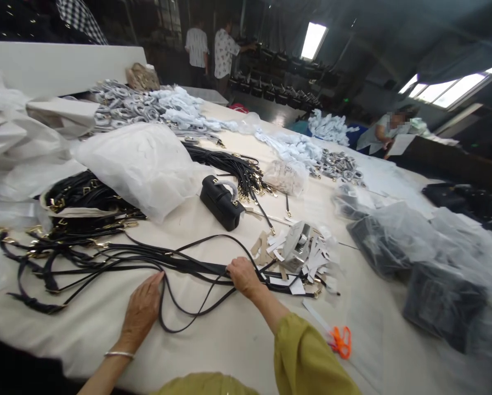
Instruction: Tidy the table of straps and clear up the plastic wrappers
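Observation:
Long black straps (147, 250) with gold-coloured clasps lie across the table in a loose bundle. At the lower left, my left hand (142, 307) pinches one thin strap near its fingertips, and a loop of it curves down onto the cloth. My right hand (242, 276) has its fingers closed over a strap at the bundle's right part. Just beyond stands a small black handbag (220, 203) with its handle wrapped in pale material. To the right of my right hand, a pile of white and brown paper strips (316, 258) surrounds a grey-white object.
Orange-handled scissors (341, 341) lie at the front right. A white plastic bag (134, 164) rests behind the bundle, near more black straps (233, 167). Plastic-wrapped dark items (443, 302) fill the right side. A person (388, 131) bends at the far right; two others stand behind.

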{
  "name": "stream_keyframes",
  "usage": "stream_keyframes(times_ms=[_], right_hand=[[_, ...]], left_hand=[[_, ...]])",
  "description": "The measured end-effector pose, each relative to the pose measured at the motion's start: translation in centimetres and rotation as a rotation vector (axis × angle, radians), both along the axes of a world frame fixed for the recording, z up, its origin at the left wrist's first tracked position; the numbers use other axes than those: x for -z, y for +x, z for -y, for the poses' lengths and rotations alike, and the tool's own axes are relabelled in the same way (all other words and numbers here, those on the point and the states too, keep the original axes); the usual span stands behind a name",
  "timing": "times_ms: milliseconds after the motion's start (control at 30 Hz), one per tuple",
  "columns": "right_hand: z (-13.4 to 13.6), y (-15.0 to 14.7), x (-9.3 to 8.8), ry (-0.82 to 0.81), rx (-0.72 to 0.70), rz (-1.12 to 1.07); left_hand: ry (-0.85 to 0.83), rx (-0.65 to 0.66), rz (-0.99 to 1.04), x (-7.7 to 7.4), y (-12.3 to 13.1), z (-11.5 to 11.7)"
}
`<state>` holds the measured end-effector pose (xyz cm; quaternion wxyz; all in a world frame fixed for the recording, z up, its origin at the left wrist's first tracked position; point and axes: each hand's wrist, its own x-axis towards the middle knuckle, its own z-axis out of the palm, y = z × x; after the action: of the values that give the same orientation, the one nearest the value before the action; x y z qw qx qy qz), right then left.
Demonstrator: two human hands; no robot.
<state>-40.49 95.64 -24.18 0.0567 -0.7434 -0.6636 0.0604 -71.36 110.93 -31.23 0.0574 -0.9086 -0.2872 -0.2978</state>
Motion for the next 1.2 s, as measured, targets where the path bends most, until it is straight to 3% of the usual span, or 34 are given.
stream_keyframes(times_ms=[100, 233, 367, 600, 733, 900, 1033, 1100, 1200], right_hand=[[4.6, 0.7, -0.2, 0.034, 0.097, 0.009], [11.2, 3.9, 0.2, 0.136, 0.337, 0.050], [13.0, 5.8, 0.7, 0.138, 0.483, 0.042], [7.7, 6.0, 0.5, 0.001, 0.411, -0.002], [7.4, 5.5, 0.1, 0.005, 0.367, 0.031], [10.4, 3.3, -1.4, 0.024, 0.298, 0.088], [14.7, 3.2, -2.4, 0.211, 0.212, 0.187], [17.4, 4.4, -1.8, 0.266, 0.210, 0.223], [20.6, 8.1, 1.1, 0.271, 0.191, 0.223]], left_hand=[[-0.024, -0.006, -0.001, -0.1, 0.0, 0.1], [-0.062, -0.031, -0.023, -0.4, 0.1, 0.3], [-0.071, -0.041, -0.036, -0.5, 0.2, 0.3], [-0.060, -0.014, -0.037, -0.6, 0.3, 0.1], [-0.027, 0.010, -0.027, -0.7, 0.5, -0.2], [0.004, 0.014, -0.017, -0.9, 0.8, -0.2], [0.038, -0.011, -0.036, -0.3, 0.5, -0.2], [0.032, -0.018, -0.040, 0.1, 0.2, 0.1], [-0.055, -0.021, -0.002, 0.5, -0.1, 0.6]])
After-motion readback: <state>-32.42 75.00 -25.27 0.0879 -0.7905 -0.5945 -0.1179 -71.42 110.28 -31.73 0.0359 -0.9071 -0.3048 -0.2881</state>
